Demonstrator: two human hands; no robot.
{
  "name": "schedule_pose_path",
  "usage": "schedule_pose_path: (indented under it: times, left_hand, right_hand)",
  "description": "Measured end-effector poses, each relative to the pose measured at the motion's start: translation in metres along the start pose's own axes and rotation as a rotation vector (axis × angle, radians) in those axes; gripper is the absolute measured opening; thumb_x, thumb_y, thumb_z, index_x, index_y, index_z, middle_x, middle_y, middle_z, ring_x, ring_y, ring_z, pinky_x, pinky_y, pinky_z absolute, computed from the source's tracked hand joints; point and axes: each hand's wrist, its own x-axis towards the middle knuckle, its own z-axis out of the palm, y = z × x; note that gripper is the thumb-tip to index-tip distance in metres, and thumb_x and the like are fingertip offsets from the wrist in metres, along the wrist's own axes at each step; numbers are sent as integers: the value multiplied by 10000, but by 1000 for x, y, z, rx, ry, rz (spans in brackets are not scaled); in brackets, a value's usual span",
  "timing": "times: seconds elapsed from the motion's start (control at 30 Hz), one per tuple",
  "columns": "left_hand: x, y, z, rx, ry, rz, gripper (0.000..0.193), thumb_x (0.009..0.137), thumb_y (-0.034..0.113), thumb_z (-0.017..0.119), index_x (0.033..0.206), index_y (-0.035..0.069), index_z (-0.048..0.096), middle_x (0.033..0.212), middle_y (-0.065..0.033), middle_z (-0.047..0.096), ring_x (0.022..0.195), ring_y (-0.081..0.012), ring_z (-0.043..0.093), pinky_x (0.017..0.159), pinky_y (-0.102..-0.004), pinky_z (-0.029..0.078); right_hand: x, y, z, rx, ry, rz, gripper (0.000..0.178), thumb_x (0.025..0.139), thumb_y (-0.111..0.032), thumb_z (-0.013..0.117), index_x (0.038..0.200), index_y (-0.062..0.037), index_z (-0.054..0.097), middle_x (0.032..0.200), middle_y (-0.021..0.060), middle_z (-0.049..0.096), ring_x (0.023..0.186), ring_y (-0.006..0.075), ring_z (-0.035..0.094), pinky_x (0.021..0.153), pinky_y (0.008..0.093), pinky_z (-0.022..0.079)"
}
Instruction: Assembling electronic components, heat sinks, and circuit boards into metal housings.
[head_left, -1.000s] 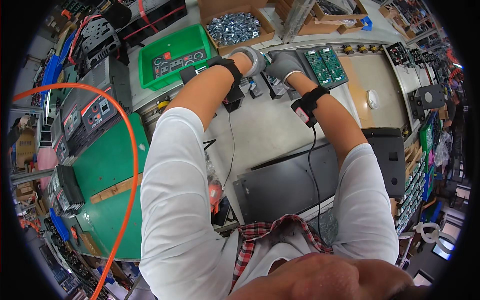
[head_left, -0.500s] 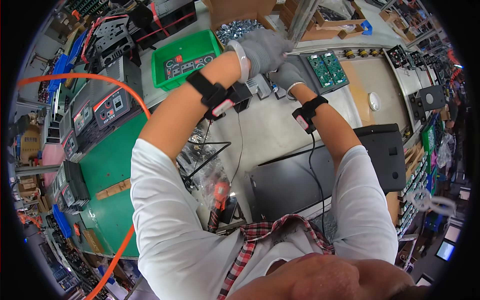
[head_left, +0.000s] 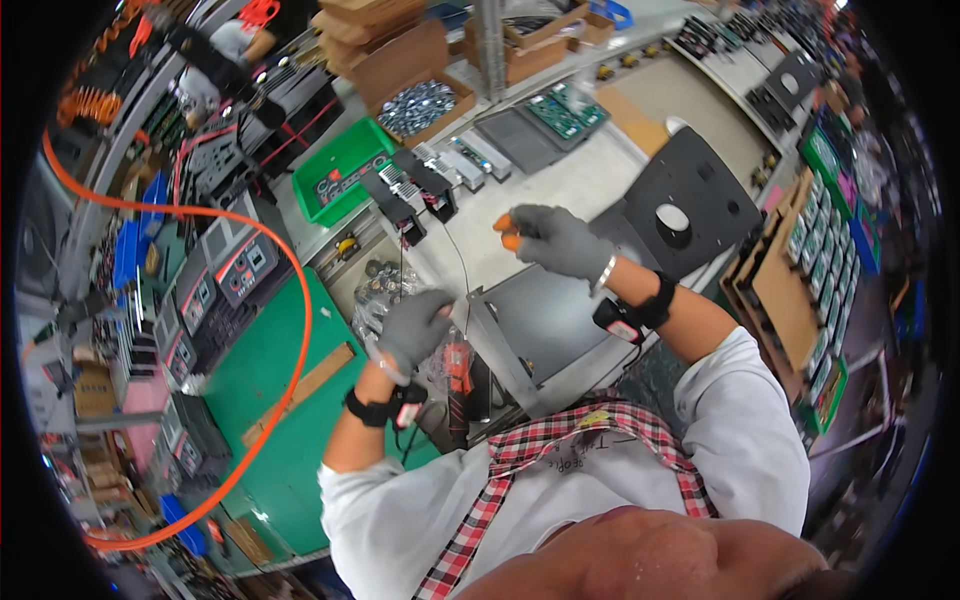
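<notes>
My left hand (head_left: pixel 415 328), in a grey glove, hovers by a crumpled clear plastic bag (head_left: pixel 372 308). Its fingers point right, loosely extended, and nothing shows in them. Just below it lies an orange-and-black hand tool (head_left: pixel 458 375). My right hand (head_left: pixel 560 242), gloved in grey with orange fingertips, is over the bench, its thumb and fingers apart and holding nothing. Beneath and beside it is a flat dark metal panel (head_left: pixel 545 315). Farther off, black-and-silver component blocks (head_left: pixel 432 185) with thin wires stand in a row beside finned metal pieces (head_left: pixel 470 160).
A green tray (head_left: pixel 310 195) holds printed faceplates. Behind it is a cardboard box of metal fasteners (head_left: pixel 462 92). Green circuit boards (head_left: pixel 568 108) lie on a grey panel. A black cover (head_left: pixel 715 190) carries a white round piece (head_left: pixel 672 218). An orange hose (head_left: pixel 305 300) loops across the left.
Both hands have drawn back toward me from the parts at the far side, the left one down to the plastic bag. The view has turned, shifting the bench contents.
</notes>
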Motion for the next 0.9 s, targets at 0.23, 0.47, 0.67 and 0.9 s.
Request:
schedule_pose_path:
  times: [0.23, 0.47, 0.67, 0.9]
  left_hand:
    - [-103, -38, 192, -584, -335, -443, 257, 752, 241, 539, 858, 8, 561, 790, -154, 550, 745, -280, 544, 683, -364, 434]
    - [-70, -3, 223, 209, -480, 8, 231, 693, 249, 605, 804, 56, 541, 814, -186, 571, 790, -354, 550, 695, -402, 442]
    - [-57, 10, 227, 239, -551, -21, 411, 546, 217, 722, 887, 60, 553, 890, -162, 582, 863, -336, 551, 722, -372, 453]
    - [-48, 28, 231, -672, -279, -1064, 346, 835, 312, 452, 1006, 20, 525, 884, -84, 582, 738, -198, 575, 622, -286, 480]
  right_hand:
    - [-155, -19, 4, 165, 281, -101, 149, 770, -21, 519, 911, 9, 558, 684, 38, 540, 591, 61, 484, 533, 210, 400]
    - [-259, 1, -2, -122, 570, -4, 103, 689, 2, 606, 768, 1, 538, 628, 113, 488, 491, 178, 427, 472, 282, 372]
    - [-327, 14, -17, -148, 725, 22, 96, 691, 4, 580, 780, -2, 547, 625, 117, 484, 510, 176, 442, 480, 276, 370]
    - [-398, 29, -30, -79, 781, 209, 186, 686, 42, 541, 862, -7, 578, 674, 84, 534, 609, 124, 516, 550, 236, 403]
